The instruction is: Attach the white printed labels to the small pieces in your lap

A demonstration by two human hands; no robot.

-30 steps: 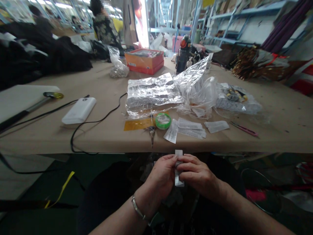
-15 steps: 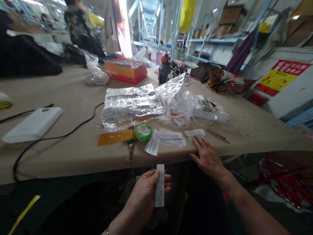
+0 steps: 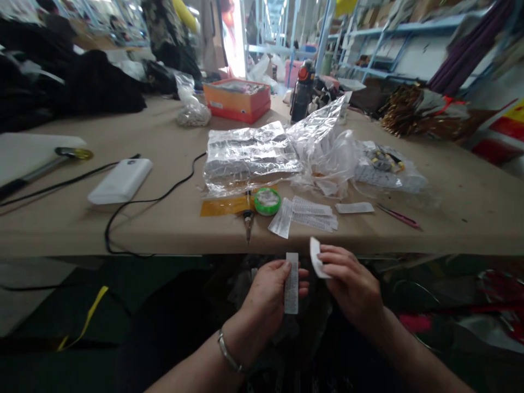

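My left hand (image 3: 268, 295) pinches an upright printed white label strip (image 3: 291, 284) in front of the table edge. Just to its right, my right hand (image 3: 350, 278) grips a second small white label (image 3: 315, 256), bent over my fingers. On the brown table (image 3: 164, 218) above my hands lie several more printed labels (image 3: 311, 214) and one separate label (image 3: 354, 207). A green tape roll (image 3: 267, 200) and a soldering iron (image 3: 248, 215) lie beside them.
Crinkled clear plastic bags (image 3: 254, 155) fill the table's middle. A white power bank (image 3: 120, 180) with a black cable lies at left, pink tweezers (image 3: 397, 215) at right. An orange box (image 3: 237, 99) and a dark bottle (image 3: 302, 93) stand at the back. A person stands far behind.
My right hand left the table edge, where it lay flat by the labels, and came back beside my left hand holding a second label. The left hand kept its strip.
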